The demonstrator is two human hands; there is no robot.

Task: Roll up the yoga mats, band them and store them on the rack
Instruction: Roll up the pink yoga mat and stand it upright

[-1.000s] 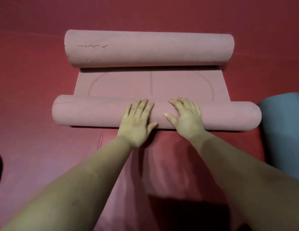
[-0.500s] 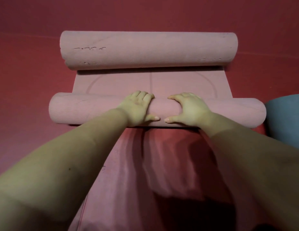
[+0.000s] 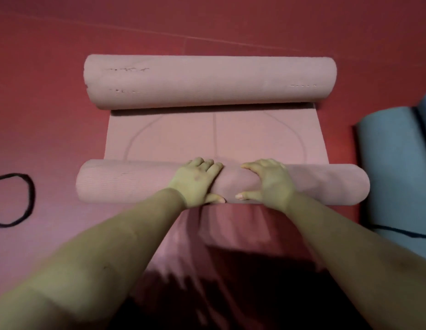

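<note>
Your left hand (image 3: 195, 183) and right hand (image 3: 270, 182) both sit on the near roll (image 3: 126, 184) of the pink foam yoga mat, side by side at its middle, just apart. On each, the fingers curl over the top and far side of the roll while the thumb lies along its near edge, so both hands are gripping the roll.

This roll lies crosswise on the red padded floor (image 3: 40, 115). Beyond it a short flat stretch of the mat (image 3: 183, 139), marked with a centre line and curved lines, runs to a thicker far roll (image 3: 207, 82) of the same pink mat, which lies parallel.

To your right, a rolled blue foam yoga mat (image 3: 395, 167) lies near the end of the near roll, with a thin black band (image 3: 397, 231) across it. To your left, a loose black elastic loop (image 3: 28, 198) lies on the floor, well apart from the pink mat.
</note>
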